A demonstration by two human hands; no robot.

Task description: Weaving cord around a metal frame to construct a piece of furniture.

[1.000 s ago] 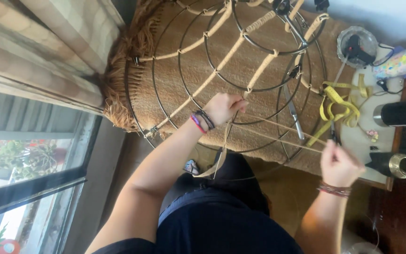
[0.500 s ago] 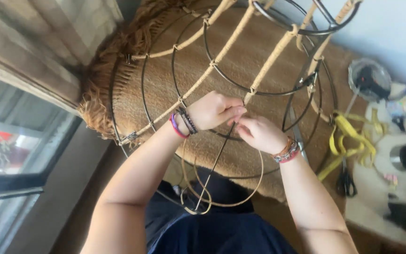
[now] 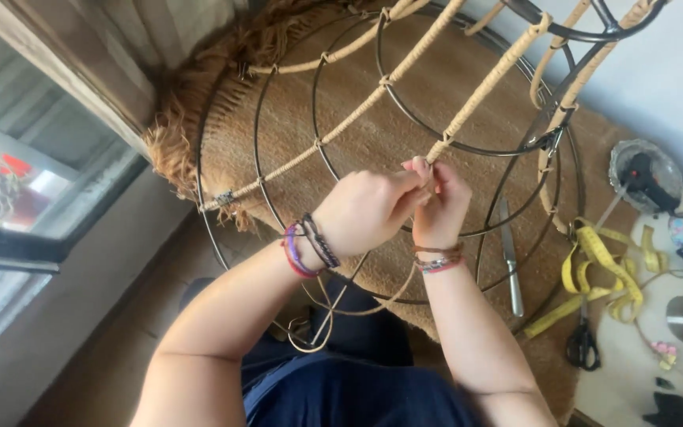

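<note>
Rattan strand [image 3: 333, 312] pinched by both hands [image 3: 405, 205] at wire frame [image 3: 468, 150], mat [image 3: 405, 134] beneath.

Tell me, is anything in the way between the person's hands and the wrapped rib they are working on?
Nothing visible is. Both the left hand and the right hand already meet at the wrapped rib of the wire frame, fingers pinching the loose strand that hangs below.
</note>
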